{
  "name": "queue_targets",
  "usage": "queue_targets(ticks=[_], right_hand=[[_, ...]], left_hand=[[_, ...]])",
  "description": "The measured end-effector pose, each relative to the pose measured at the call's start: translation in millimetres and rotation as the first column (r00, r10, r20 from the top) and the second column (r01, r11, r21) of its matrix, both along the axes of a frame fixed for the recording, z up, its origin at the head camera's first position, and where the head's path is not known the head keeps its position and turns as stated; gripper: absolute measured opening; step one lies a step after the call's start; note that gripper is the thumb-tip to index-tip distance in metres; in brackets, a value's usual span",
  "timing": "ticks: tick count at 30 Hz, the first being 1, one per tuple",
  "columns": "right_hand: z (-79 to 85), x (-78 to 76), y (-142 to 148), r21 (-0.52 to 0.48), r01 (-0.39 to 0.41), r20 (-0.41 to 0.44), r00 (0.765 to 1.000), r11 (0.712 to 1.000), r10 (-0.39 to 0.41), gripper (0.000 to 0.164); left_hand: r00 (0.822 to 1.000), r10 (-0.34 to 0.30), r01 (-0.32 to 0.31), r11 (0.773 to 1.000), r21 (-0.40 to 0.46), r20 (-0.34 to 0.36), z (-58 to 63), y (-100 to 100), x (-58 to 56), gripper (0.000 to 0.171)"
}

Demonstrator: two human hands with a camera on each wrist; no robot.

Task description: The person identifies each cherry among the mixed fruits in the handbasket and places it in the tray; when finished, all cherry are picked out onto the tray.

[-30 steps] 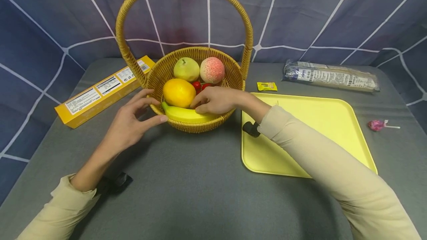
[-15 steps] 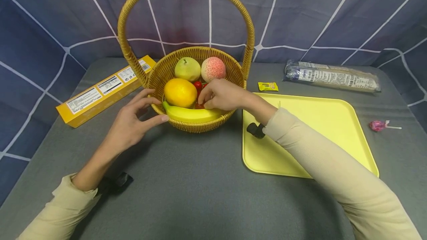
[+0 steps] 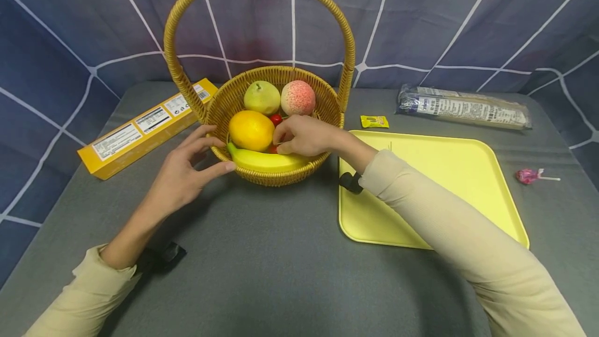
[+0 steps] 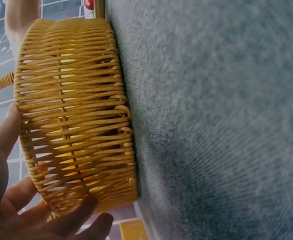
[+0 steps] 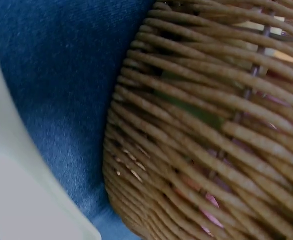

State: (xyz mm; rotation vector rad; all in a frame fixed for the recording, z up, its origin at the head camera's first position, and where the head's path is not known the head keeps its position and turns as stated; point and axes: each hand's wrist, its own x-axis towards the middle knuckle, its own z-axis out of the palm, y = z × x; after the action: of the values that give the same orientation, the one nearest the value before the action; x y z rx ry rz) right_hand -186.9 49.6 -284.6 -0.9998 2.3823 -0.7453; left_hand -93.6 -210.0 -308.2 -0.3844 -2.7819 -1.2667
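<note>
In the head view, my left hand (image 3: 180, 173) holds the near left side of a wicker basket (image 3: 276, 178); its thumb is at the rim in the left wrist view, other fingers along the woven wall (image 4: 76, 125). My right hand (image 3: 306, 137) reaches inside, thumb and fingers pinching a red cherry (image 3: 274, 148), mostly hidden under the fingertips. Another cherry (image 3: 276, 119) shows behind. Around them lie a yellow mango-like fruit (image 3: 251, 130), a banana (image 3: 269, 161), a green pear (image 3: 262, 98) and a pink peach (image 3: 298, 98). The right wrist view shows only the basket's outside and hides that hand.
Right of the basket lies a yellow tray (image 3: 444, 170), with a thin stem (image 3: 390, 145) sticking up. Behind it are a small yellow packet (image 3: 374, 121) and a long plastic-wrapped package (image 3: 463, 108). A lollipop (image 3: 528, 176) lies far right, an orange box (image 3: 147, 129) left.
My right hand shifts from beside the mango-like fruit slightly right, then back left a little. Red now shows under its fingertips. My left hand stays on the basket.
</note>
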Motion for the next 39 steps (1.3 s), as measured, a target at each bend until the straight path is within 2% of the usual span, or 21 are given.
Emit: queue_targets(ticks=[5, 11, 18, 26, 34, 39], right_hand=[[-0.5, 1.6, -3.2, 0.004, 0.044, 0.001, 0.999, 0.999, -0.044, 0.012], [-1.4, 3.0, -6.4, 0.056, 0.082, -0.057, 0.995, 0.995, -0.079, 0.013], [-3.4, 1.2, -8.8, 0.088, 0.068, -0.059, 0.996, 0.994, -0.063, 0.013], [-2.7, 3.8, -8.4, 0.067, 0.063, -0.124, 0.991, 0.996, -0.055, 0.008], [-1.6, 9.6, -1.0, 0.015, 0.057, -0.197, 0.979, 0.998, -0.053, 0.012], [-2.0, 12.6, 3.6, -0.044, 0.057, -0.203, 0.977, 0.997, -0.065, 0.02]], left_hand=[[1.0, -0.002, 0.002, 1.0, 0.006, 0.002, -0.9, -0.3, 0.3, 0.04], [1.0, -0.001, 0.001, 1.0, 0.012, 0.004, -0.9, -0.1, 0.5, 0.04], [1.0, 0.0, 0.0, 1.0, 0.009, 0.004, -0.7, -0.2, 0.8, 0.042], [1.0, 0.003, -0.003, 1.0, 0.005, 0.015, 0.8, 0.0, 0.9, 0.042], [1.0, 0.003, -0.004, 1.0, 0.006, 0.019, 0.7, 0.0, 0.3, 0.042], [1.0, 0.001, -0.002, 1.0, 0.009, 0.018, -0.4, -0.1, 0.0, 0.041]])
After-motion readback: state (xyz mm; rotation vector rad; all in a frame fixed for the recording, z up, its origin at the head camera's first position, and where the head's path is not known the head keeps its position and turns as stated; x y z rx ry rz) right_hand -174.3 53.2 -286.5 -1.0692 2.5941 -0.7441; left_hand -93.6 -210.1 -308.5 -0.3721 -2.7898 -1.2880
